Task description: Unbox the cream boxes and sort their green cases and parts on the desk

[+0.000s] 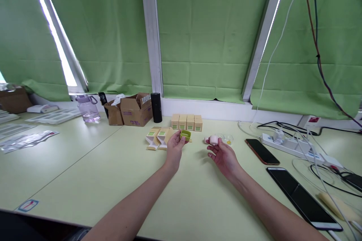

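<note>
My left hand (174, 150) pinches a small green open cup-like case (185, 135) between thumb and fingers, just above the pale green table (118, 173). My right hand (223, 155) lies palm up with a small pink rounded object (213, 139) at its fingertips. Behind the hands stands a row of small beige boxes with green labels (186, 122). Flat unfolded beige cartons (158, 137) lie left of the green case. A clear round dish with something yellow in it (227, 139) sits right of the pink object.
Two open brown cardboard boxes (132, 111), a black cylinder (156, 107) and a lilac water bottle (87, 108) stand at the back left. Two phones (261, 151) (304, 197), a white power strip (288, 144) and cables lie at the right. Plastic packets (26, 139) lie far left.
</note>
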`<state>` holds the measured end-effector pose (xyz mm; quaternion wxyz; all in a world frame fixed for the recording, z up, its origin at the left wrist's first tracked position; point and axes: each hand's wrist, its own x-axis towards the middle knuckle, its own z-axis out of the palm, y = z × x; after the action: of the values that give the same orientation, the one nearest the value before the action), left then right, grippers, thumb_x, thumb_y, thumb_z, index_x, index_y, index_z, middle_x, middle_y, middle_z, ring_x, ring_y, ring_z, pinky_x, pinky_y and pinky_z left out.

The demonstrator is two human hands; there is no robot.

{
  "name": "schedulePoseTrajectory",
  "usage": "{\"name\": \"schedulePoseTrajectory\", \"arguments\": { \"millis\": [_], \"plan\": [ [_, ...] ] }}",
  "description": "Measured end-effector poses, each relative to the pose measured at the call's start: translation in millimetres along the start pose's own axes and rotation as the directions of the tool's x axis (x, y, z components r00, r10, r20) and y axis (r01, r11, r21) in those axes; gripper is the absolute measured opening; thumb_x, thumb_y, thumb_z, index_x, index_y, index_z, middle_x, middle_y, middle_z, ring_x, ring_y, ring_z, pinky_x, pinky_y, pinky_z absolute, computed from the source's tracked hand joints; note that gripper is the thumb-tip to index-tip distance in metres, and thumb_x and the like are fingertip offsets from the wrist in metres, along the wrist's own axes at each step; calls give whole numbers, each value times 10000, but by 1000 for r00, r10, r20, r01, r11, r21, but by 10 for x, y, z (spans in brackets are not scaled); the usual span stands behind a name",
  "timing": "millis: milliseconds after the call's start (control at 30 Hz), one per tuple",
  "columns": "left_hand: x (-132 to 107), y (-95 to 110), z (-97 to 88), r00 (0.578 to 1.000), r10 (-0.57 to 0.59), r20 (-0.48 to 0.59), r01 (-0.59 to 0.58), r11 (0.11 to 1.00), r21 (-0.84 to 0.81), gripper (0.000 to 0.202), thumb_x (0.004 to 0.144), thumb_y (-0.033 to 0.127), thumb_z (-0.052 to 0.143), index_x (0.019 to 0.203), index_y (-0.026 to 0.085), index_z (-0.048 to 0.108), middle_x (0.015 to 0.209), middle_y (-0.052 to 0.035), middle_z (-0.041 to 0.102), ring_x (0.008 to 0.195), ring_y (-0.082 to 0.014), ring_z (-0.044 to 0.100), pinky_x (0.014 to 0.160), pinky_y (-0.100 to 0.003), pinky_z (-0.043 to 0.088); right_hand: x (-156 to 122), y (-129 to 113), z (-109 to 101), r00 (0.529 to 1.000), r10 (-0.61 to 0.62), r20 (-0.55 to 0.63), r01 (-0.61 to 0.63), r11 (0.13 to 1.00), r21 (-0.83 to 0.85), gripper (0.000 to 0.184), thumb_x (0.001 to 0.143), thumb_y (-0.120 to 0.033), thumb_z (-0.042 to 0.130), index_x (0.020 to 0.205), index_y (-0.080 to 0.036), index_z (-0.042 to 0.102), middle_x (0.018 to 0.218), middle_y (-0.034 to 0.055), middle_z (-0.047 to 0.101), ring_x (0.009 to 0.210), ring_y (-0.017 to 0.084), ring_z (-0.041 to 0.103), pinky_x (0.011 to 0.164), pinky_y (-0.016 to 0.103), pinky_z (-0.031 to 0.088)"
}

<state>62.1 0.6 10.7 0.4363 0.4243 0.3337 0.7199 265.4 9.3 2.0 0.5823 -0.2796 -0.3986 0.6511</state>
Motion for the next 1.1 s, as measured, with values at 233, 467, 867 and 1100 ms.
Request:
{"name": "schedulePoseTrajectory", "arguments": {
  "millis": [233,467,867,1100],
  "plan": [
    [-10,14,-10,1000,14,-1,-14,1000,-1,557,775,454,841,1218,176,649,1219,-124,721,1153,-263,674,981,-415,545,-61,-60,68,997,-39,72,42,998,-39,437,819,-585,770,1071,-236,701,1153,99,754,890,231,703,662,336,566],
    [-10,10,-4,999,21,-27,-21,1000,10,545,773,458,840,1205,184,651,1224,-124,720,1171,-279,669,987,-428,541,-87,-69,88,990,-79,119,86,995,-53,482,778,-541,827,1151,-278,671,1163,82,737,1000,257,706,745,378,594],
    [-14,6,-2,999,38,-24,-37,999,37,559,778,479,828,1214,181,644,1206,-126,729,1161,-275,673,996,-425,533,-10,-193,135,976,-207,74,220,934,-281,529,696,-418,898,1149,-235,695,995,50,722,960,235,697,897,441,590],
    [-23,21,18,998,28,-56,-27,1000,7,577,741,459,872,1188,164,659,1213,-136,728,1160,-280,673,1018,-434,523,481,-208,-12,912,-390,128,376,670,-640,460,742,-398,789,1147,-217,668,1012,62,708,769,184,636,680,356,567]
  ]
}}
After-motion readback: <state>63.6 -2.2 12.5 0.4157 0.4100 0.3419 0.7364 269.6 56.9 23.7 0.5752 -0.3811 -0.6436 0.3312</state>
